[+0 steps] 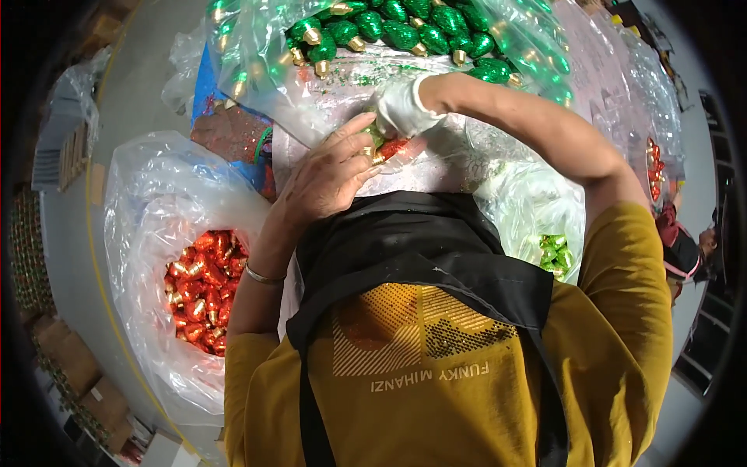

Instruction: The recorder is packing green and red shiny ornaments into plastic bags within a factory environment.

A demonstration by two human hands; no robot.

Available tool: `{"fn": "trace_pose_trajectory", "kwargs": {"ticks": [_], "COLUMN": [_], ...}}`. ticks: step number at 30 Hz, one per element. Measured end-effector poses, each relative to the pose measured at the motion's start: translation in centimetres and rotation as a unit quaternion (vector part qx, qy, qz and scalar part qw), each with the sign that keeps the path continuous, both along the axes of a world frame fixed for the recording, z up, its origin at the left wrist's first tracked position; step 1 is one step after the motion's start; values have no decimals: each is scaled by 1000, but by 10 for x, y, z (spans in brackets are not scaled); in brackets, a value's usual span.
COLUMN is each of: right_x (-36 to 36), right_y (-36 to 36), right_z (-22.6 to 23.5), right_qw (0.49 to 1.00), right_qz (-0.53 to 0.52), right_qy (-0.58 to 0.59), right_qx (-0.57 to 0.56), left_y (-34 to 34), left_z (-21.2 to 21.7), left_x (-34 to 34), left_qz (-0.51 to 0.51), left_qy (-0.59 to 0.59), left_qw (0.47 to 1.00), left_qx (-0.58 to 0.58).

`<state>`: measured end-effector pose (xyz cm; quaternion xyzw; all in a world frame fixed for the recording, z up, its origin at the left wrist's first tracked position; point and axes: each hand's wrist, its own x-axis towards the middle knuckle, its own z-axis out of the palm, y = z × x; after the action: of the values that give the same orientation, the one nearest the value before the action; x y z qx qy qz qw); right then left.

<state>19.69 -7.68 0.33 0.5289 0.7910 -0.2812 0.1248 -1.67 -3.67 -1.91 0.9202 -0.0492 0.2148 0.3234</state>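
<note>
Left hand: the bare left hand [331,175] reaches in over the table [447,167]. Its fingers are bent, and their tips seem to grip the gold end of a red ornament [391,149].
Right hand: the right hand [401,109] wears a white glove and comes in from the other side. Its fingers are bent down, but their tips are hidden, so I cannot tell if they grip anything.
Red ornament: it is between the two hands, low over the table, with its red part to the right. Perhaps it is held by the gold end to keep fingers off the shiny part.
Light green bit: a light green thing [377,137] peeks out between the hands, mostly covered.
Green pile: dark green ornaments [401,35] lie at the far side of the table, partly under clear plastic, maybe to keep them together.
Bags: red ornaments [206,288] fill a clear bag [140,233] on the left. Light green ornaments [555,255] sit in a bag [533,198] on the right. Both are near the body, probably for easy reach.
</note>
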Motion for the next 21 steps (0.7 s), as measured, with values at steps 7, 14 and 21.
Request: {"fn": "trace_pose_trajectory", "kwargs": {"ticks": [7,14,21], "right_x": [-12,-5,-9], "right_y": [-4,-22,-32], "right_z": [-31,-23,-20], "right_qw": [991,981,994], "right_qz": [108,167,96], "right_qy": [37,-61,-52], "right_qx": [-64,-74,-22], "left_y": [0,0,-7], "left_z": [-5,-14,-6], "left_x": [5,9,7], "left_qz": [4,18,54], "left_qy": [-6,-46,-15], "left_qw": [1000,999,998], "left_qx": [-12,-11,32]}}
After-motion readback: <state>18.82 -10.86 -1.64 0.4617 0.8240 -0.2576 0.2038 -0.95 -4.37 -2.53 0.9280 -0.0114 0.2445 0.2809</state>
